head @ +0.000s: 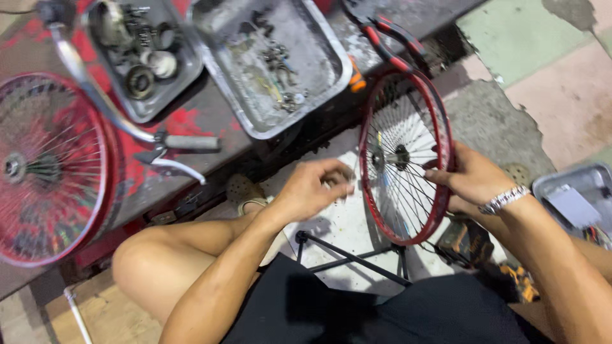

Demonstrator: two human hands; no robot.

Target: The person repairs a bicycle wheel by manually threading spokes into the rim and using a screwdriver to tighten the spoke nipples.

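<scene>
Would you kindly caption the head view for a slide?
Both hands, left hand and right hand, steady an upright red spoked wheel beside metal parts trays.

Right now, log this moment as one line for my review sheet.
left hand: fingers pinched at red wheel rim | right hand: gripping rim's far side | wheel upright on black stand | metal trays on bench

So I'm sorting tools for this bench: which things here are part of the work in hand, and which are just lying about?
In use:
- red spoked wheel, upright on a black stand
- right hand gripping its rim
- left hand at the spokes, fingers pinched

Lying about:
- second red wheel on the bench
- handlebar with brake lever
- two metal trays of small parts
- red-handled pliers
- tray at right
</scene>
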